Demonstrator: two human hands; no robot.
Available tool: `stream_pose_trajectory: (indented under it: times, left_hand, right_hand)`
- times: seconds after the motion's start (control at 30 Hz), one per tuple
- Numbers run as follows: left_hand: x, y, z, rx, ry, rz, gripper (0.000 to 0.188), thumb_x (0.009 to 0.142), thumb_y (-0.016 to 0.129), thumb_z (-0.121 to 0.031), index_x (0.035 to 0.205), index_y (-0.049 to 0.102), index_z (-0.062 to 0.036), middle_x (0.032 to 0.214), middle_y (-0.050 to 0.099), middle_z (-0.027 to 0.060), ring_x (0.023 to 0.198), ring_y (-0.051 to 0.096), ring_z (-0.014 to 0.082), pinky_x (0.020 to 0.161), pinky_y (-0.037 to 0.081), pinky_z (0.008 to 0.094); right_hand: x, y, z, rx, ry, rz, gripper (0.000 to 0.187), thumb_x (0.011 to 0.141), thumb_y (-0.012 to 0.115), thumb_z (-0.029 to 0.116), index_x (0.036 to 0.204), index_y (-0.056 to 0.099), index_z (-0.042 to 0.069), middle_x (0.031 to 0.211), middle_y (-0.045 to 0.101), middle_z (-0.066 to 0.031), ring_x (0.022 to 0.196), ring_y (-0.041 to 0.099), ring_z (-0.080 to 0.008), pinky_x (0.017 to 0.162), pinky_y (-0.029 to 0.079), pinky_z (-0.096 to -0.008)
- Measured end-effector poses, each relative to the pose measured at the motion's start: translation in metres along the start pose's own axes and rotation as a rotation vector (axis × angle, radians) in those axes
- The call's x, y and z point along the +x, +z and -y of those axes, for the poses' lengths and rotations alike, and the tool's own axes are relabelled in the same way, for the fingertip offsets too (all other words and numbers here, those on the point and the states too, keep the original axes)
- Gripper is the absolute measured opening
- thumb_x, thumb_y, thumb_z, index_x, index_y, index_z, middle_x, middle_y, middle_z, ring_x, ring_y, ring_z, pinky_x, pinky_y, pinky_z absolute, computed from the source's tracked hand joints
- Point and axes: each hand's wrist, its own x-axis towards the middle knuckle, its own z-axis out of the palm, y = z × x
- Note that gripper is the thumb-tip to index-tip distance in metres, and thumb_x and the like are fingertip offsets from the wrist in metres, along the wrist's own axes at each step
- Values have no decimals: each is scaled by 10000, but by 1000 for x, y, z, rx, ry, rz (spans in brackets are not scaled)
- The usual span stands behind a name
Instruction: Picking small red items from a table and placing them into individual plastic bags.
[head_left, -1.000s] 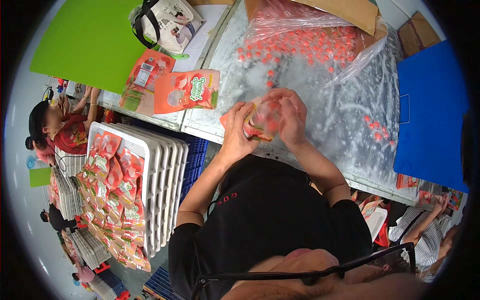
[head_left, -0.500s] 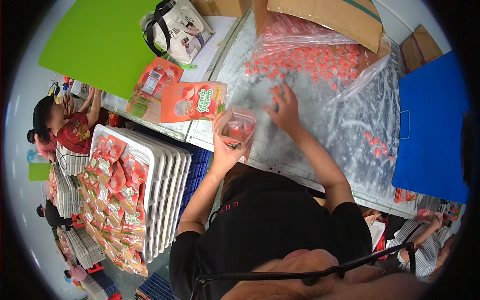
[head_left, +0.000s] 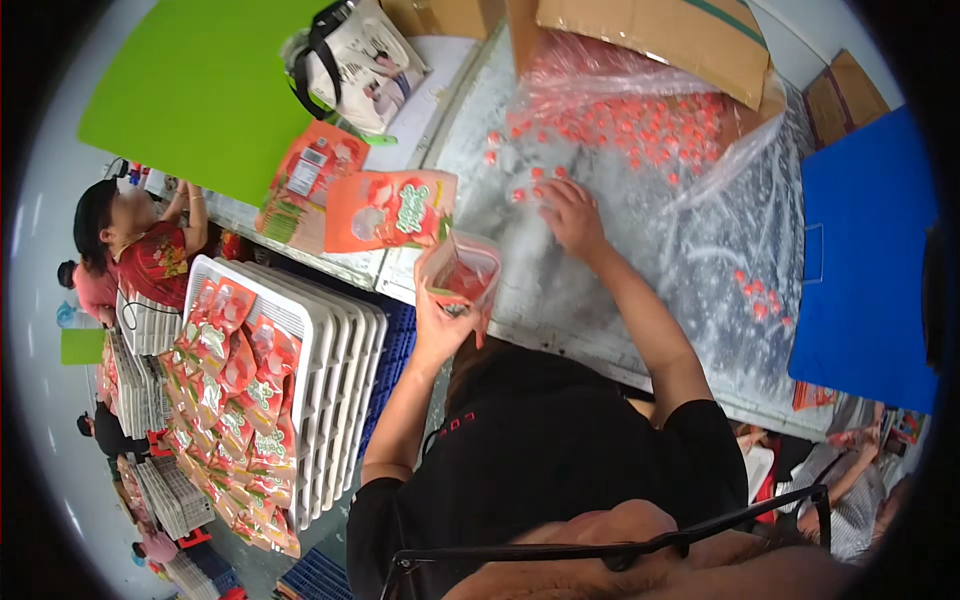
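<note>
My left hand point(head_left: 442, 328) grips a red-and-beige plastic pouch point(head_left: 466, 272) at the table's front edge. The pouch's mouth is spread, and reddish contents show inside. On the powdery grey tabletop point(head_left: 640, 260), my right hand point(head_left: 574, 218) lies palm down with its fingers stretched out. Several small red wrapped pieces point(head_left: 537, 173) lie at its fingertips; whether any sit under the fingers is hidden. Behind the pouch, a flat printed pouch point(head_left: 392, 210) rests on the table, with more pouches point(head_left: 315, 165) beyond it.
A cardboard box point(head_left: 660, 40) with a clear plastic liner point(head_left: 620, 75) spills a heap of red pieces point(head_left: 660, 130). Stacked white trays point(head_left: 325, 350) bear filled pouches point(head_left: 235, 400) at left. A blue panel point(head_left: 865, 260) stands at right, a tote bag point(head_left: 365, 70) far left. Co-workers are beyond.
My right hand has come down flatter, and several red pieces now lie by its fingertips. My left hand has drawn the pouch slightly nearer and left.
</note>
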Motion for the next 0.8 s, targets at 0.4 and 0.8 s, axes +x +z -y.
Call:
stream_pose_trajectory:
  times: [0.4,0.8]
  left_hand:
    - [-2,8,2,1,77,9,617,794,750,57,1354,493,23,1274,626,120,1188,602,191,1051,466,370]
    - [-5,5,5,-8,47,4,649,788,755,54,1375,481,19,1298,618,123,1212,597,201,1066,456,369]
  right_hand:
    - [-88,-70,19,244,53,34,629,899,759,249,1454,540,50,1490,523,-138,1386,484,-364,1181,368,-443]
    - [-111,-65,11,-105,28,-91,533,823,787,136,1322,625,38,1264,542,-162,1123,547,-368,988,458,-489]
